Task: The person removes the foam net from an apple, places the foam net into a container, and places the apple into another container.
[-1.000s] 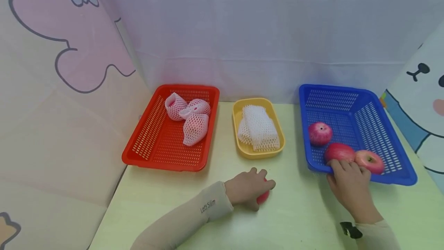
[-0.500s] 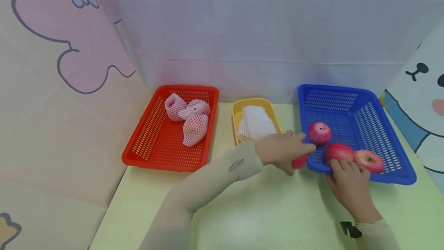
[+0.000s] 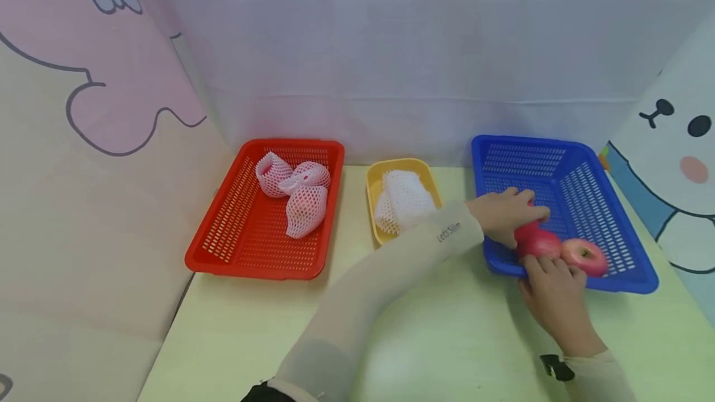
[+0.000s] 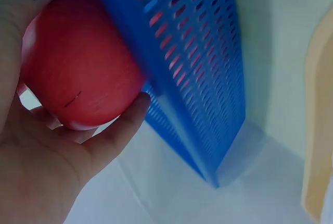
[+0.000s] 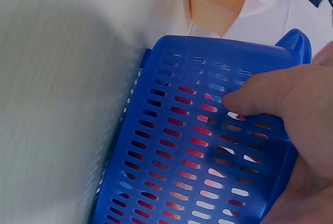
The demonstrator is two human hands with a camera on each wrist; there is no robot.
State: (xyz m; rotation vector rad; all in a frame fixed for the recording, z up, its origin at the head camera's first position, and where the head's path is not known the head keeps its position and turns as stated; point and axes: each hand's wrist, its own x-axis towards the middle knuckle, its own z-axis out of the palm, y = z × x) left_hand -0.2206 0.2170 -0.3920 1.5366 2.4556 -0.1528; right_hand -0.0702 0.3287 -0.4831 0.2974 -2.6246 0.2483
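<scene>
My left hand holds a red apple just inside the left side of the blue basket. In the left wrist view, its fingers and thumb curl round the apple, beside the basket's rim. Inside the basket, one red apple and a paler pink apple sit near the front wall. Another apple seen there earlier is mostly hidden behind my left hand. My right hand grips the basket's front rim, its thumb pressed on the slotted outer wall.
A red basket at the left holds several apples in pink foam nets. Between the baskets stands a yellow tray with white foam nets, partly covered by my left forearm. A curtain hangs behind the table.
My left hand has carried the apple from the table's middle, rightward and away from me, over the blue basket's left rim. My right hand keeps its hold. The head view has shifted slightly.
</scene>
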